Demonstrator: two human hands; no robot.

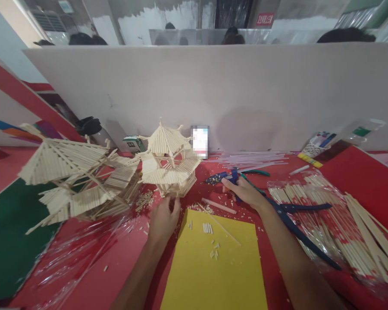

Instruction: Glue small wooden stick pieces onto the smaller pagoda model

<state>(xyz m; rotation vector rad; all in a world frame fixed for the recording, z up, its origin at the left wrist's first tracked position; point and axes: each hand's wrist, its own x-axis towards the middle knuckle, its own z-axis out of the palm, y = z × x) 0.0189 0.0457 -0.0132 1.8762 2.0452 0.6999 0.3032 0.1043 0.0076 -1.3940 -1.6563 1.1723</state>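
Note:
My left hand [163,219] is closed, its fingertips at the lower front edge of a small two-tiered pavilion model [170,170] built of wooden sticks. Whether a small piece is also between those fingers is hidden. In my right hand [247,193] is a blue hot glue gun [226,175], its nozzle pointing left toward the model. Before me lies a yellow sheet [213,280] with several short cut stick pieces [208,228] and one long thin stick [224,230]. A pale pinkish rod [219,206] rests just behind the sheet.
A larger stick pavilion [74,172] stands at the left. Glue sticks [252,159] lie along the white partition [168,82], near a lit phone [200,142]. To the right are dark-handled cutters [297,230] and bagged chopsticks [330,224]. Wood scraps [144,200] dot the red table.

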